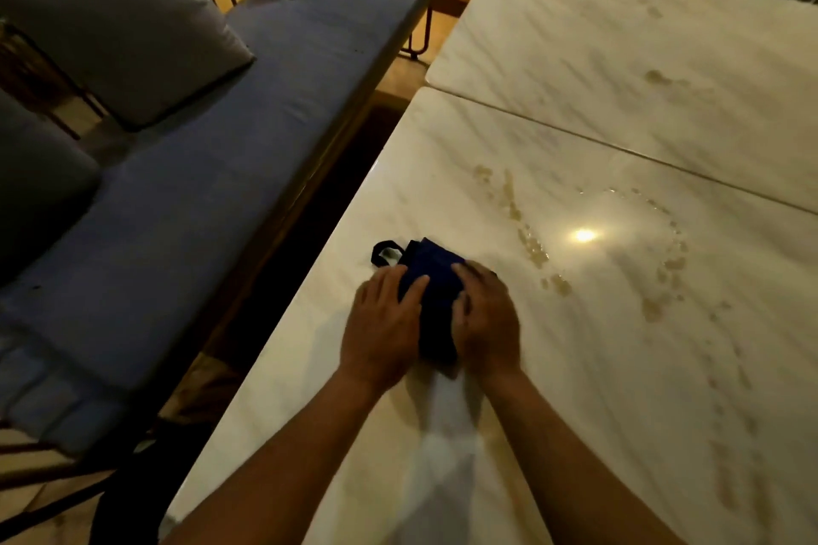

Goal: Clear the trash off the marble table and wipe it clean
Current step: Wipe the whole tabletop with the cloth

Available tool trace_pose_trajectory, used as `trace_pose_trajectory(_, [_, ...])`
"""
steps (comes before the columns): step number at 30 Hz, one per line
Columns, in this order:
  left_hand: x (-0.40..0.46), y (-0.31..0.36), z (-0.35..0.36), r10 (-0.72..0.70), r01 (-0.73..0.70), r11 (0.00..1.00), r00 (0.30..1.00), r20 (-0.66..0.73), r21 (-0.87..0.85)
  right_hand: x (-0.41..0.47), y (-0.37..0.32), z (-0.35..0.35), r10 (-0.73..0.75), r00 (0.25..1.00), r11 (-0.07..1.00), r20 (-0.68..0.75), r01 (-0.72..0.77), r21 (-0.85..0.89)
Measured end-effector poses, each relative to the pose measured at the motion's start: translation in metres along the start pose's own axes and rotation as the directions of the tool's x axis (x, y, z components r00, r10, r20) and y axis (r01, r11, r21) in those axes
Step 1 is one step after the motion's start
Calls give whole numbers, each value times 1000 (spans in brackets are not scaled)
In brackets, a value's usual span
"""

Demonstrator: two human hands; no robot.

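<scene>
A folded dark blue cloth (pixel 436 279) with a small black hanging loop (pixel 384 253) lies on the white marble table (pixel 597 367) near its left edge. My left hand (pixel 383 327) lies flat on the cloth's left side, fingers straight. My right hand (pixel 487 319) covers its right side, fingers slightly bent over the fabric. Wet brownish droplets and smears (pixel 535 250) arc across the marble to the right of the cloth, around a bright lamp reflection (pixel 584 235).
A second marble table (pixel 642 35) butts against the far edge, also spotted with stains (pixel 657 77). A grey-blue cushioned bench (pixel 212 173) with a grey pillow (pixel 110 18) runs along the left, separated from the table by a dark gap.
</scene>
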State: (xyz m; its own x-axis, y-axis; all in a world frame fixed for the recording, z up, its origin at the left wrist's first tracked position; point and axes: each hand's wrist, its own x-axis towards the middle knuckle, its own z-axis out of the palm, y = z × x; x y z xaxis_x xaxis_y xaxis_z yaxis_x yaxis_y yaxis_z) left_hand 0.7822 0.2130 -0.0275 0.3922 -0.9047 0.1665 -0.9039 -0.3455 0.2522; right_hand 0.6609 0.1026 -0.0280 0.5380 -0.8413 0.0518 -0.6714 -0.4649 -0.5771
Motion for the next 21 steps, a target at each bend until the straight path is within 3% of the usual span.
trace_pose_trajectory(3, [14,21,19,-46,50,997,996,76,-53,21,30,-23,145,982,985,-119,-154,-77])
trace_pose_trajectory(7, [45,43,43,-179,187,982,951,252,-9,70,74,-56,204,978,944,-42,-207,-256])
trace_pose_trajectory(12, [108,34,59,-301,297,954,936,183,51,139,117,-81,222,967,885,124,-146,-443])
trace_pose_trajectory(16, [205,9,67,-396,387,918,906,148,85,143,132,-77,202,975,868,97,-132,-479])
trace_pose_trajectory(18, [259,-7,68,-378,363,925,907,183,112,135,136,-72,178,982,872,66,-126,-472])
trace_pose_trajectory(21, [315,-10,78,-238,201,964,943,234,173,138,144,-68,162,986,873,26,-131,-471])
